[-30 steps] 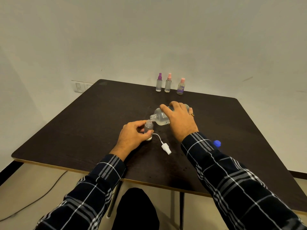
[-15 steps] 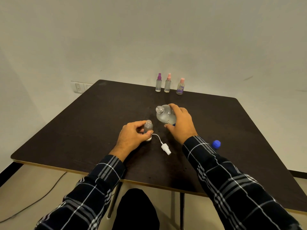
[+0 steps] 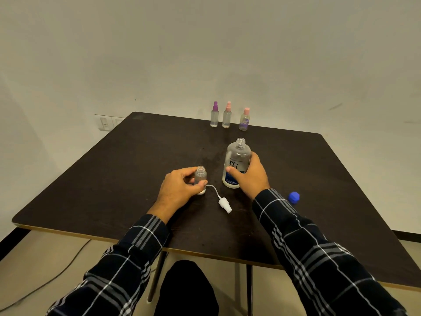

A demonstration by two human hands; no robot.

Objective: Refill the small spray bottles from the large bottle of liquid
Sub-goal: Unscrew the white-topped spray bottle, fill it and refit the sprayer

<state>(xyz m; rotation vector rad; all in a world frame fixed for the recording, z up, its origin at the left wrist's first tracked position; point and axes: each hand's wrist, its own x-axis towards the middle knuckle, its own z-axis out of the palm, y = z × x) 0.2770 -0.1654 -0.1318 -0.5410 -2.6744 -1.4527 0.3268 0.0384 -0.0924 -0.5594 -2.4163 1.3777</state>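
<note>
**user1:** head cam, what's each grip up to?

**user2:** left grip is pinching the small spray bottle between thumb and fingers. The bottle's upright on the tabletop with its top off. Right grip is wrapped round the large bottle, which is uncapped and stands upright just right of the left grip

**user1:** and the loose bits?

**user2:** the white spray head with its tube lies flat between the two grips, on the near side. The blue cap sits to the right of the right grip, by the sleeve. The three capped spray bottles stand in a row well beyond both grips, at the far edge
</note>
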